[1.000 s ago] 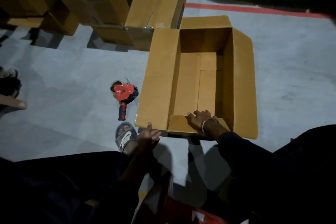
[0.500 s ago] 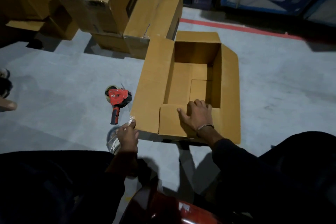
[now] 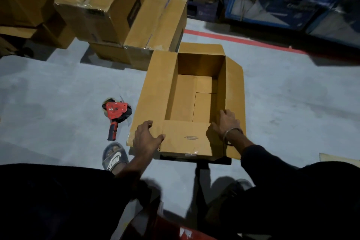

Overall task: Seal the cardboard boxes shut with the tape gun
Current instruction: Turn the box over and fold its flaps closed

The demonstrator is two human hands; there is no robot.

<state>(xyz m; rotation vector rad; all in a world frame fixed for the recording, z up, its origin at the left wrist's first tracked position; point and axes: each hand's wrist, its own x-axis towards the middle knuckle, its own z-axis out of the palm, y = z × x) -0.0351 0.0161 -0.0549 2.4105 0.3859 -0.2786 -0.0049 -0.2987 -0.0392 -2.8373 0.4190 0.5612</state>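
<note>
Item: open cardboard box [image 3: 194, 93] on floor; near flap now folded inward. My left hand [image 3: 146, 136] has shifted onto the left flap, fingers spread flat; right hand [image 3: 226, 122] moved to the right flap, relaxed. Tape gun [image 3: 116, 115] lies untouched beside box; sealing not begun.

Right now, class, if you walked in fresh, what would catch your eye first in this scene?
First, the open cardboard box at the centre of the grey floor, flaps spread, with the left hand and right hand on its near flaps. Next, the red tape gun lying on the floor left of it. Behind stand stacked boxes.
</note>
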